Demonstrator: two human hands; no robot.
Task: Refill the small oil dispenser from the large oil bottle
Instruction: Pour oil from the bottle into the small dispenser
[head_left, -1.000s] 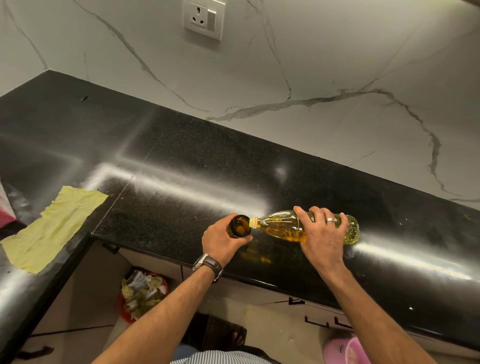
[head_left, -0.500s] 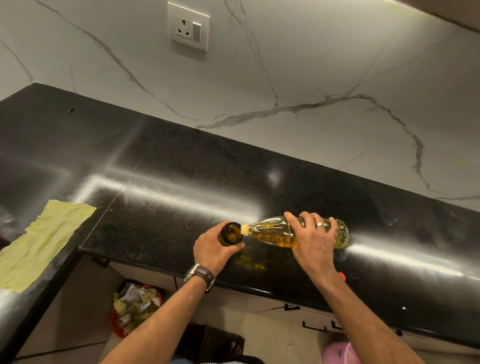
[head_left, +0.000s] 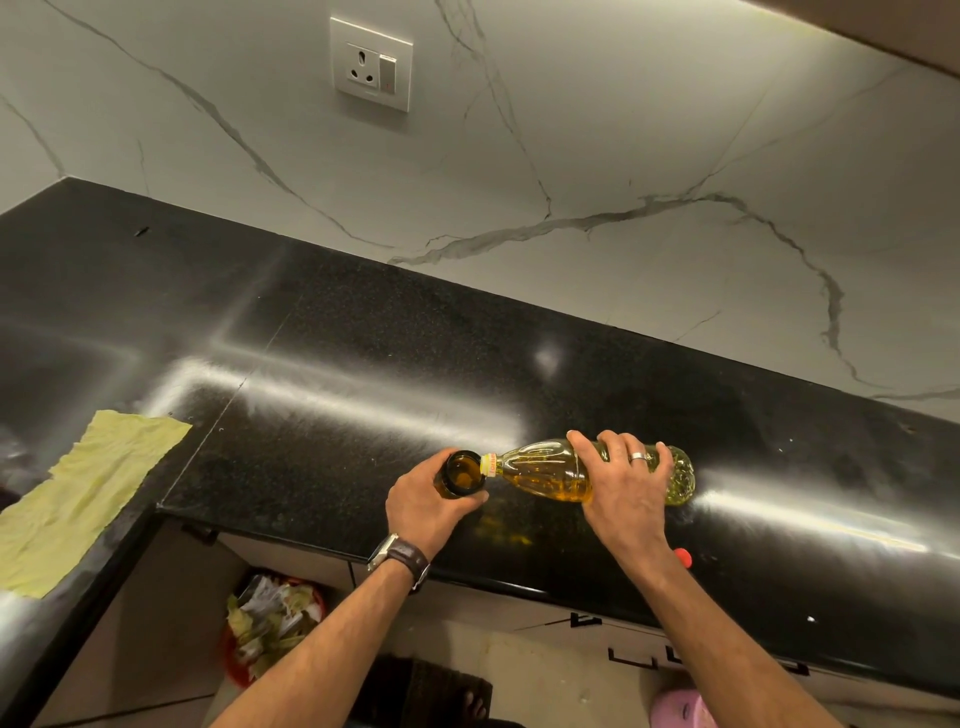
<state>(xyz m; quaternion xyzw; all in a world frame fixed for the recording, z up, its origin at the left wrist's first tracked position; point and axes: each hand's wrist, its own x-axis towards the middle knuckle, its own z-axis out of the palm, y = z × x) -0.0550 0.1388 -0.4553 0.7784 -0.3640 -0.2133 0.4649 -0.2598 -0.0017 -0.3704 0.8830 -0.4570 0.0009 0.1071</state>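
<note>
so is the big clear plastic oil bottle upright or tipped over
Tipped. The big clear plastic oil bottle lies nearly level in the right hand, its mouth at the small brown glass dispenser's opening.

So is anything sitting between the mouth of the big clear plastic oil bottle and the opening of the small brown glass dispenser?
Nothing visible. The clear plastic oil bottle's yellow-ringed mouth lies right at the brown glass dispenser's open rim, tipped sideways by the right hand; the left hand grips the dispenser's side, below the opening.

R hand (head_left: 626, 486) grips the large oil bottle (head_left: 550, 470), tipped on its side over the black counter (head_left: 337, 332) — neck at the mouth of the small amber dispenser (head_left: 461, 474), held by the L hand (head_left: 426, 506). Oil stream itself — can't quite tell. Red cap (head_left: 683, 557) near R wrist; yellow cloth (head_left: 78, 499) far left.
</note>
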